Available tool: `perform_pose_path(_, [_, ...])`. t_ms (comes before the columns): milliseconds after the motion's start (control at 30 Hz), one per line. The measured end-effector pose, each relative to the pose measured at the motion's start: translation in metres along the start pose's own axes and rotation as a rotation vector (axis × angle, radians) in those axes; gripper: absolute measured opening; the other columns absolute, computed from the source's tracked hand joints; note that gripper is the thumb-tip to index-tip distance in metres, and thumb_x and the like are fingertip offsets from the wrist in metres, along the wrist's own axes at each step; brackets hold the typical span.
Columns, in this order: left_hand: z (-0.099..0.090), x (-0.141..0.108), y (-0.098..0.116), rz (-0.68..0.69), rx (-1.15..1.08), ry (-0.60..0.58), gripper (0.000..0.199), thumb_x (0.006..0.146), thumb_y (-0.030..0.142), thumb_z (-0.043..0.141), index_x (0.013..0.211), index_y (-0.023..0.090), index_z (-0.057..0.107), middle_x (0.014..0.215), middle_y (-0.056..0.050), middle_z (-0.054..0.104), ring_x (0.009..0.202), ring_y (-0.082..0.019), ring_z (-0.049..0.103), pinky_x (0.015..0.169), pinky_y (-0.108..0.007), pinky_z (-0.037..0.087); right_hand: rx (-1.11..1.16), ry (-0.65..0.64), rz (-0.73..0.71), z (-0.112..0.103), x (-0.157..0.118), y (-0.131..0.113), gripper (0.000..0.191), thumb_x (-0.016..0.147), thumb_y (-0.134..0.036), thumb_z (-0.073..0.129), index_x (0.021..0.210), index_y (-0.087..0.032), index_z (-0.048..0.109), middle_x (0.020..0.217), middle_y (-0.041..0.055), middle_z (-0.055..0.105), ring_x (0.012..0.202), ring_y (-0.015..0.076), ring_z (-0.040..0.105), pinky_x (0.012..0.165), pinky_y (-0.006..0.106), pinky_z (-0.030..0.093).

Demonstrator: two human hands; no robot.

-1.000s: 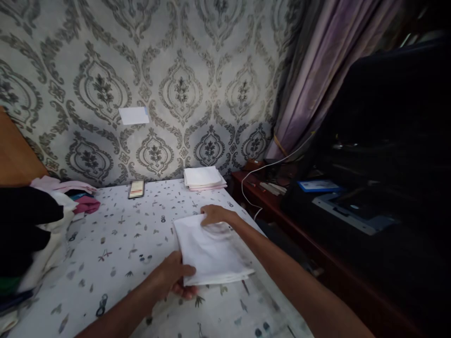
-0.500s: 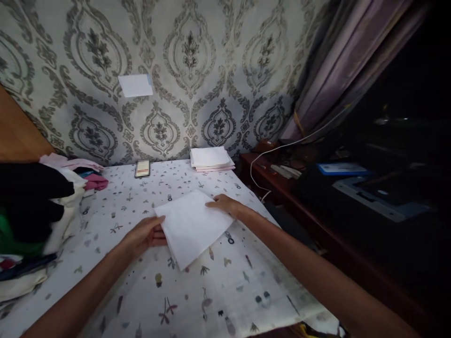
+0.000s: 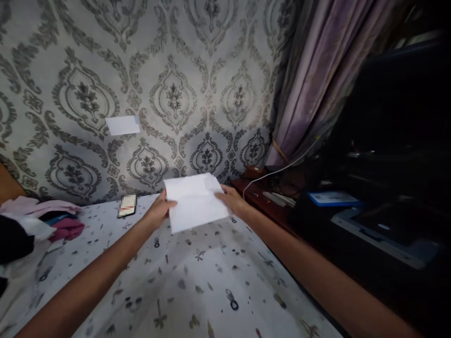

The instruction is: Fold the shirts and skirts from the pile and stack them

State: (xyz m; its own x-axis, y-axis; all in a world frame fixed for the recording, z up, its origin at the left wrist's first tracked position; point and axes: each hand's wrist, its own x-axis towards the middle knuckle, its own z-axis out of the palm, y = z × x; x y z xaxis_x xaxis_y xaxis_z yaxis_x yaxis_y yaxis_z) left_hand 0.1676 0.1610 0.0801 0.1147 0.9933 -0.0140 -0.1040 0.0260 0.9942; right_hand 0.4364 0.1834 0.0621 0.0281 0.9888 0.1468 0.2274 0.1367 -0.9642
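Note:
A folded white cloth (image 3: pixel 197 209) is stretched between my two hands, just over the far part of the patterned sheet (image 3: pixel 197 281). My left hand (image 3: pixel 160 211) grips its left edge, thumb on top and fingers underneath. On the other side, my right hand (image 3: pixel 232 198) pinches the right edge with the thumb lying over the top. The pile of folded cloths by the wall lies behind or under the held cloth, and I cannot tell where one ends and the other begins.
Heaped clothes (image 3: pixel 52 225) lie at the left. A phone-like dark-edged object (image 3: pixel 127 205) rests near the wall, which has a paper (image 3: pixel 122 125) stuck on it. At right stand a dark red table (image 3: pixel 253 190) with a white cable (image 3: pixel 268 173), a blue-edged item (image 3: pixel 333 198) and a purple curtain (image 3: pixel 303 103).
Both hands have carried the folded cloth away from me toward the wall, over the spot of the cloth pile, and turned it straighter. The head view has tilted up and shifted right.

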Motion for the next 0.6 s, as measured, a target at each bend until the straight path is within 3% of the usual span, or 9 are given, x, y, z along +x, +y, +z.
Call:
perform_pose_path(133, [0.026, 0.102, 0.000, 0.098, 0.167, 0.145, 0.068, 0.066, 0.008, 0.060, 0.132, 0.024, 0.051, 0.109, -0.005, 0.073, 0.092, -0.022, 0.071, 0.070, -0.028, 0.057, -0.186, 0.161, -0.059, -0.012, 0.082, -0.002, 0.043, 0.077, -0.021, 0.057, 0.119, -0.016, 0.066, 0.108, 0.0046, 0.073, 0.099, 0.0233, 0.066, 0.086, 0.034, 0.053])
perform_pose_path(267, [0.036, 0.166, -0.043, 0.009, 0.327, 0.278, 0.056, 0.063, 0.007, 0.064, 0.118, 0.015, 0.057, 0.102, -0.011, 0.072, 0.099, -0.030, 0.069, 0.077, -0.036, 0.057, -0.425, 0.273, 0.020, -0.001, 0.125, 0.039, 0.045, 0.074, -0.015, 0.059, 0.118, -0.018, 0.067, 0.113, 0.0080, 0.071, 0.112, 0.0285, 0.061, 0.097, 0.040, 0.047])
perform_pose_path(367, [0.031, 0.189, -0.077, -0.016, 0.434, 0.347, 0.041, 0.063, 0.006, 0.065, 0.103, 0.015, 0.061, 0.098, -0.012, 0.070, 0.106, -0.032, 0.065, 0.086, -0.039, 0.053, -0.575, 0.305, 0.062, 0.007, 0.131, 0.070, 0.045, 0.082, -0.018, 0.055, 0.126, -0.021, 0.062, 0.125, 0.0097, 0.067, 0.117, 0.0287, 0.059, 0.101, 0.042, 0.044])
perform_pose_path(433, [0.026, 0.195, -0.088, -0.011, 0.472, 0.358, 0.036, 0.067, 0.007, 0.063, 0.102, 0.016, 0.060, 0.097, -0.010, 0.069, 0.105, -0.030, 0.065, 0.090, -0.038, 0.051, -0.656, 0.314, 0.065, 0.010, 0.130, 0.077, 0.045, 0.087, -0.021, 0.051, 0.131, -0.022, 0.059, 0.130, 0.0101, 0.063, 0.118, 0.0282, 0.057, 0.102, 0.043, 0.044])
perform_pose_path(533, [0.024, 0.194, -0.091, 0.008, 0.496, 0.355, 0.039, 0.071, 0.008, 0.062, 0.109, 0.015, 0.056, 0.097, -0.008, 0.067, 0.102, -0.028, 0.065, 0.091, -0.039, 0.050, -0.757, 0.344, 0.042, 0.017, 0.126, 0.067, 0.047, 0.089, -0.023, 0.050, 0.136, -0.020, 0.054, 0.138, 0.0149, 0.057, 0.126, 0.0315, 0.051, 0.106, 0.049, 0.039])
perform_pose_path(600, [0.028, 0.186, -0.090, 0.042, 0.501, 0.352, 0.046, 0.073, 0.010, 0.061, 0.118, 0.015, 0.052, 0.103, -0.009, 0.065, 0.106, -0.028, 0.063, 0.095, -0.041, 0.048, -0.846, 0.357, -0.057, 0.031, 0.121, 0.056, 0.048, 0.092, -0.025, 0.049, 0.140, -0.020, 0.052, 0.148, 0.0167, 0.047, 0.138, 0.0331, 0.039, 0.112, 0.053, 0.030])
